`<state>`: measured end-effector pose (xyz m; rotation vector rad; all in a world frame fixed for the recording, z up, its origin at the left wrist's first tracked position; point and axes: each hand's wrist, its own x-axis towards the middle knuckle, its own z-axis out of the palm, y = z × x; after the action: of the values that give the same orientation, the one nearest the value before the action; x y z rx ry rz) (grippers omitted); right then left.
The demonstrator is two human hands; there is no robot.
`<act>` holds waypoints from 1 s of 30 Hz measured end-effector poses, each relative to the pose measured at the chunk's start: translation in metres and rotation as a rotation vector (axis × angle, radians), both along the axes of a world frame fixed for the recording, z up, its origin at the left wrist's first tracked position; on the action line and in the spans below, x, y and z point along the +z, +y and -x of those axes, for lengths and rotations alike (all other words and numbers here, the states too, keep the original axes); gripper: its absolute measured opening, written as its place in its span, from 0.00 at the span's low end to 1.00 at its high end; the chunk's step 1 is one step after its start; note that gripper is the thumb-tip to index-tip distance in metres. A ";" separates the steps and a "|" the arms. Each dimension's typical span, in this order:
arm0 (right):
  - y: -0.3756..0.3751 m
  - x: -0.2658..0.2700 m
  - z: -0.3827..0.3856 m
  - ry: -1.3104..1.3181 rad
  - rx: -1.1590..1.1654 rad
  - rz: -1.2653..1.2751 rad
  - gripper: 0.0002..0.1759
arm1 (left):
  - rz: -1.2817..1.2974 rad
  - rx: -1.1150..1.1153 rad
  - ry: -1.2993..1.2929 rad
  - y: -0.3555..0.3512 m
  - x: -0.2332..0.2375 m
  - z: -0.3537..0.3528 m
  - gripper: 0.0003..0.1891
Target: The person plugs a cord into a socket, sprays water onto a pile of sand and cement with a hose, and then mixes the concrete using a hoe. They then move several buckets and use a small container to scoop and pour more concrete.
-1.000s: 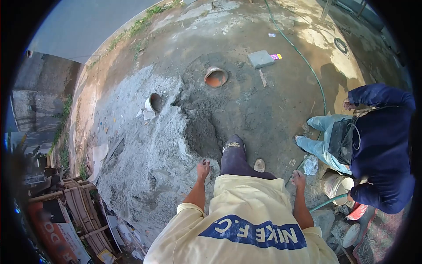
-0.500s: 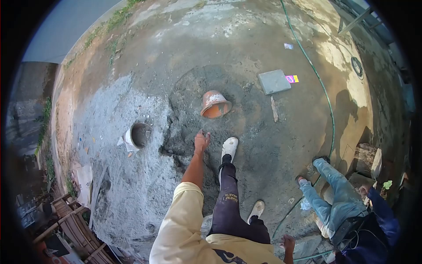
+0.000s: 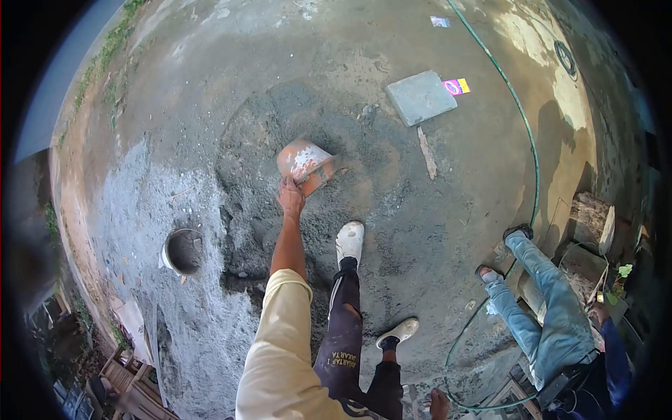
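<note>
Cream fabric is noted nearest, on the left sleeve (image 3: 280, 343), beside dark trousers (image 3: 343, 339) marked with yellow lettering. The right hand (image 3: 439, 404) is seen at the lower edge, near a green hose (image 3: 532, 175); whether its fingers are apart or together cannot be told. White shoes (image 3: 350, 241) are worn, one set ahead of the other. At the left, a white bucket (image 3: 165, 255) is found tilted on a grey heap (image 3: 196, 336). At the right, a co-worker in blue trousers (image 3: 553, 329) is observed, with the feet placed close to the hose. Beyond the shoes, the rim of an orange bucket (image 3: 301, 155) is gripped by the left hand (image 3: 291, 197), whose fingers are clamped on it. The bucket is tilted over a dark grey patch (image 3: 252, 126), and its outer wall is smeared with white. Farther off, a wood strip (image 3: 426, 154), a grey block (image 3: 421, 98) and a colourful packet (image 3: 457, 86) are recorded, the packet being placed just beside the block. Farthest right, a dark coil (image 3: 565, 59) is located.
</note>
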<state>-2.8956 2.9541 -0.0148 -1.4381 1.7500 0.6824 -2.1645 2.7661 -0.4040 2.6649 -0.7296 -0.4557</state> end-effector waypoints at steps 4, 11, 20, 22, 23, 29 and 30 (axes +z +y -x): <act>-0.017 0.028 -0.071 -0.143 -0.314 0.053 0.20 | 0.108 -0.004 0.187 -0.015 0.041 0.058 0.10; 0.053 0.010 -0.019 -0.197 -0.791 -0.001 0.20 | 0.197 0.086 0.410 0.026 0.162 0.196 0.18; 0.149 0.034 0.078 -0.325 -0.833 0.278 0.21 | 0.380 0.267 0.948 0.100 0.184 0.358 0.19; 0.161 0.043 0.094 -0.260 -0.928 0.268 0.20 | 0.430 0.267 1.109 0.094 0.207 0.369 0.24; 0.170 0.051 0.097 -0.198 -1.016 0.233 0.20 | 0.211 0.318 1.013 0.089 0.238 0.370 0.31; 0.160 0.039 0.109 -0.105 -1.163 -0.021 0.20 | 0.368 0.342 0.860 0.116 0.211 0.334 0.42; 0.150 0.032 0.111 -0.105 -1.147 -0.029 0.20 | 0.370 0.359 0.851 0.122 0.232 0.323 0.42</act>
<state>-3.0063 3.1044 0.0173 -0.2622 2.0688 0.0006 -2.4873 2.8880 -0.1716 1.9117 -0.0580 -1.1112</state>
